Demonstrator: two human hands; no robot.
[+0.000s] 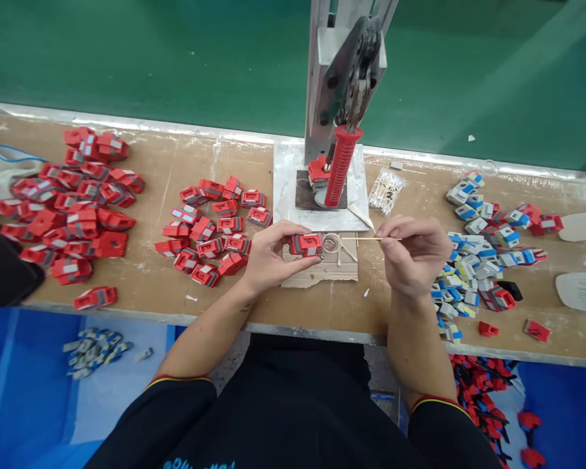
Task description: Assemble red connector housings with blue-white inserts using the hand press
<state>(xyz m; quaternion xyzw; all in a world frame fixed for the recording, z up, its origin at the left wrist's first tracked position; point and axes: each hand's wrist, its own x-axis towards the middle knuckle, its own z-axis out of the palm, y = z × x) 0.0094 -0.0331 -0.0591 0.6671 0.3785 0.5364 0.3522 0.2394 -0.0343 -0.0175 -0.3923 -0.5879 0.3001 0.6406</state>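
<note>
Two hands work over the table (185, 163) just in front of the hand press (344, 78), the landmark for all positions here. The left hand (268, 257) is closed around one red-and-grey part (306, 244), held just in front of the press base plate (283, 195). The right hand (413, 251) pinches one thin wooden stick (366, 238) between thumb and fingertips; the stick's tip points toward a small clear dish (331, 243) lying on a cardboard pad (322, 270) between the hands. One red ribbed handle (342, 166) hangs down from the press, with one red part (318, 170) seated beneath it. Left of the press lie two heaps of red parts (209, 228), too many to count exactly. Right of the press lies one heap of blue-and-white parts (473, 260) and one bag of sticks (387, 191).
</note>
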